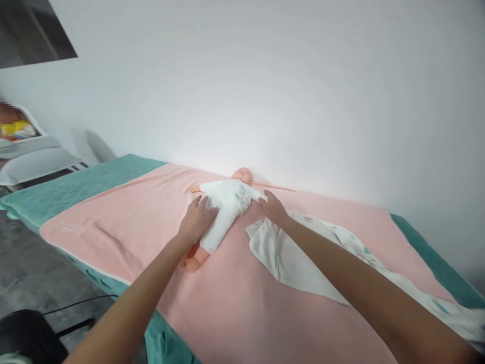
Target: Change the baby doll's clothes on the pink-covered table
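A white-suited, bald, plastic-looking doll lies face-up on a flat pink cloth sheet, the left hand spread on its side, the right hand at its white sleeve, pinch indeterminable, where a hard tug could roll the doll.

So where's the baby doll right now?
In the head view, the baby doll lies just left of centre on the pink sheet, near the white wall, with the left hand at its hip and right hand at its sleeve.
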Demonstrator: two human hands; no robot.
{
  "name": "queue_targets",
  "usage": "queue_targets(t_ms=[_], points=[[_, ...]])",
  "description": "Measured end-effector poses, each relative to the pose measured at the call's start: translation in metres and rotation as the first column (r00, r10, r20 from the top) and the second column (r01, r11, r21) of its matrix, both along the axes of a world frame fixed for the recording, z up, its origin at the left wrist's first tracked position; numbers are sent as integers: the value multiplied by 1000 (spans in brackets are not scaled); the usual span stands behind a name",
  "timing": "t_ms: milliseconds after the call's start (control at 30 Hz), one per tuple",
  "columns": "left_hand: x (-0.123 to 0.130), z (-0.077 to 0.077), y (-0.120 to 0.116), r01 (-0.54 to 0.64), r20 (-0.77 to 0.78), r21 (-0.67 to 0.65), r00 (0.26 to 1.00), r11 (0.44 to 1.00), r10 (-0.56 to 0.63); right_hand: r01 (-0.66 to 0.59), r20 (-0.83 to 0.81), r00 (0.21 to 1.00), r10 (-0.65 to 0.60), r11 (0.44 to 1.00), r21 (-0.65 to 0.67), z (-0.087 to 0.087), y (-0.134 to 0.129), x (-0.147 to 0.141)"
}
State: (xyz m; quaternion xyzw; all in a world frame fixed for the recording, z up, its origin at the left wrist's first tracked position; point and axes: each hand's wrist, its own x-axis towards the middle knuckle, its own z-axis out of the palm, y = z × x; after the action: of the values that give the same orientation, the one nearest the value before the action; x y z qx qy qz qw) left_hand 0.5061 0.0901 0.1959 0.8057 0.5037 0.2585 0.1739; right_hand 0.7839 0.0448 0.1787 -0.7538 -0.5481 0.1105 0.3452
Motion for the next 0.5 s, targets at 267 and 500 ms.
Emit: queue_targets(t_ms=[267,500], points=[[-18,-17,59,358,569,-673,809,647,144,74,-115,989,-92,986,-151,-3,132,4],[2,-34,70,608,664,-746,647,271,375,23,-193,980,-52,989,-148,18,147,20]])
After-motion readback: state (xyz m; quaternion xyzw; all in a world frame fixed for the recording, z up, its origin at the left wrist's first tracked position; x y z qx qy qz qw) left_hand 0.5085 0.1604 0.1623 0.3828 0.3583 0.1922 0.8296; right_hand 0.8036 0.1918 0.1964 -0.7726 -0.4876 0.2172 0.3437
